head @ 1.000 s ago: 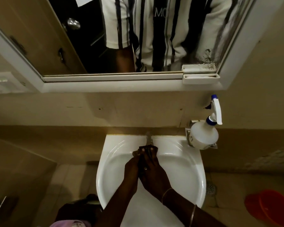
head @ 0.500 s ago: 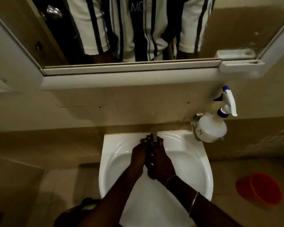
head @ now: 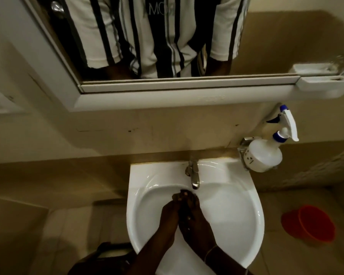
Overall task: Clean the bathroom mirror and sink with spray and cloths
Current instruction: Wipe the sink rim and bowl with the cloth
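Over sink [head: 139,195], hands [head: 184,213] pressed together, empty.

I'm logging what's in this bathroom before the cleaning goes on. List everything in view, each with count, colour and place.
mirror: one, white-framed, on the wall above the sink
small shelf: one, white, at the mirror frame's lower right corner
spray bottle: one, white with blue trim, in a metal holder right of the tap
tap: one, silver, at the sink's back edge
sink: one, white, centre
bucket: one, red, on the floor at right
left hand: one, in the basin below the tap, pressed against the right
right hand: one, in the basin, bangle at the wrist
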Demonstrator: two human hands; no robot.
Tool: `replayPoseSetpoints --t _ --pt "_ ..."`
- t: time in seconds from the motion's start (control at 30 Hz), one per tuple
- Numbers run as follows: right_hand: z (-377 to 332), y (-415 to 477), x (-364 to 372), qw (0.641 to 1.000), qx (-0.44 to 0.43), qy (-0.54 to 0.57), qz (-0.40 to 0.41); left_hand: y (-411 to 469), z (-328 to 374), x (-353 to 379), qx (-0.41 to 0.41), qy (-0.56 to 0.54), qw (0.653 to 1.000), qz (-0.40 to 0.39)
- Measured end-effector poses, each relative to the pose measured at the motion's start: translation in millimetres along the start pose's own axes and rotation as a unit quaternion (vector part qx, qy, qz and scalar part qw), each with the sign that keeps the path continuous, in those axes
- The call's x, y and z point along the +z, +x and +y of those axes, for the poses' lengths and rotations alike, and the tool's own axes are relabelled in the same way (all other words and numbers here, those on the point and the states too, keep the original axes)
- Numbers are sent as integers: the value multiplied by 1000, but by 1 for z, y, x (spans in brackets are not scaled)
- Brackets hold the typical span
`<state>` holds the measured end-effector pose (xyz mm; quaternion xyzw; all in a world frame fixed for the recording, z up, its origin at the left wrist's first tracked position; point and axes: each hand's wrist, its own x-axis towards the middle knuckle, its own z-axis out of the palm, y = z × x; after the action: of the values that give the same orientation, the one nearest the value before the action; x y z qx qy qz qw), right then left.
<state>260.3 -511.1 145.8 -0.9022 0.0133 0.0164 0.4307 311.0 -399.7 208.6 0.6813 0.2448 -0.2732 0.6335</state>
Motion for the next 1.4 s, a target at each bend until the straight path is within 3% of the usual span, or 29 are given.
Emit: replayPoseSetpoints --t 0.23,0.37,0.43,0.5,0.83,1.07,1.23,1.3,1.4 --pt "-51 40 27 997 -12 51 62 22 30 -31 64 -62 996 3" --pt "-57 95 27 989 -28 -79 121 63 79 -31 75 -81 994 -24" --pt "-43 107 34 978 -43 -174 104 82 87 -28 48 -43 998 9" --pt "-39 110 40 976 -31 -190 98 94 85 -29 52 21 997 59" --pt "-50 125 75 961 2 -266 78 81 26 -96 236 80 953 169" --pt "-96 119 133 959 -103 -263 -12 63 -9 -132 273 -36 946 174" --pt "-81 121 113 941 -189 -274 -60 57 -14 -131 250 -115 942 193" --pt "-57 120 95 935 -180 -303 -33 55 -11 -125 252 -111 943 185" --pt "-28 116 68 952 -82 -282 81 54 -10 -124 258 -93 945 177"
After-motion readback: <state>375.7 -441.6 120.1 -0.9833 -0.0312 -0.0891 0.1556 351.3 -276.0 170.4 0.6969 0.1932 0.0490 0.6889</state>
